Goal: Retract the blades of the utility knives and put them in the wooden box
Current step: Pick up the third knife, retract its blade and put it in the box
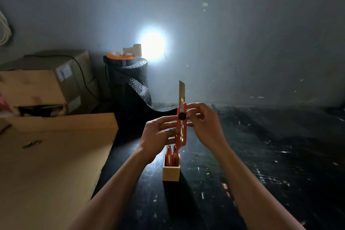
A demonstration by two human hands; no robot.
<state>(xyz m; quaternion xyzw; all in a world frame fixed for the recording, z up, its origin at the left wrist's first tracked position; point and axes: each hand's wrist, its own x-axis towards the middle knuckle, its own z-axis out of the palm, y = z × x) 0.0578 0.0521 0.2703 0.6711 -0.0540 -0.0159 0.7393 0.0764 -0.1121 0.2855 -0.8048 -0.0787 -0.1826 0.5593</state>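
I hold a red utility knife (181, 127) upright above the dark table, its steel blade (181, 90) extended upward. My left hand (158, 136) grips the lower handle from the left. My right hand (204, 123) pinches the upper body, fingers next to the black slider knob (182, 116). Below the knife stands a small wooden box (171, 172), with two red utility knives (172, 156) upright inside it.
Large cardboard boxes (52, 155) fill the left side. A black roll of bubble wrap (130, 80) stands behind, topped by an orange-rimmed object, with a bright lamp glare (152, 44) on the wall. The black table surface (261, 155) is speckled with white marks.
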